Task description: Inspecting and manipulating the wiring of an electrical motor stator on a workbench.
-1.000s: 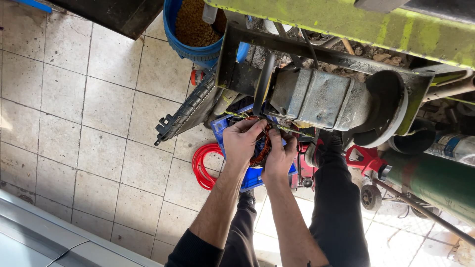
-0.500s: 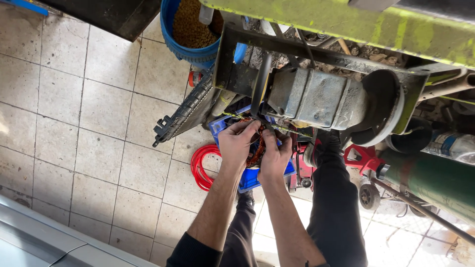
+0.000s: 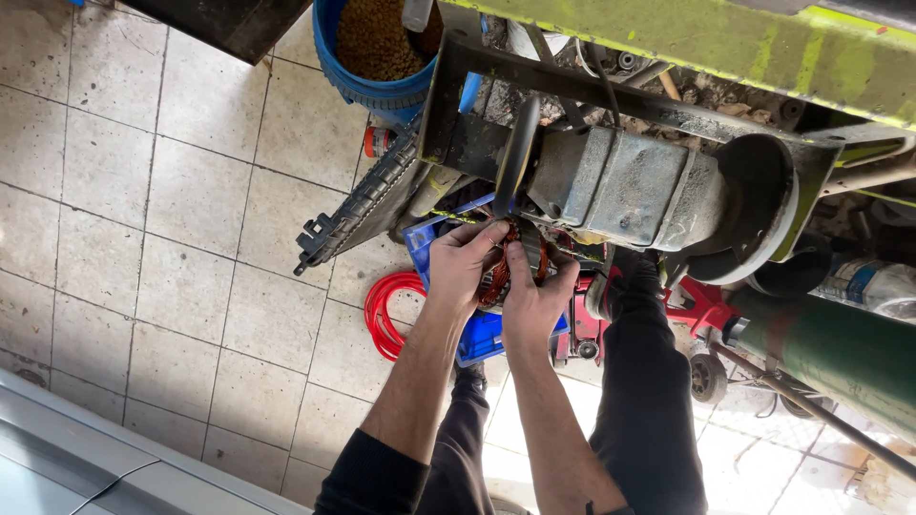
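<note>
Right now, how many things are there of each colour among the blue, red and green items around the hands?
Blue: 2, the blue plastic bucket and blue plastic tray
Red: 2, the coiled red hose and red floor jack
Green: 1, the dark green gas cylinder
Total: 5

Two hands [image 3: 496,272] — one blue bucket [image 3: 377,57], one red hose coil [image 3: 386,315].
</note>
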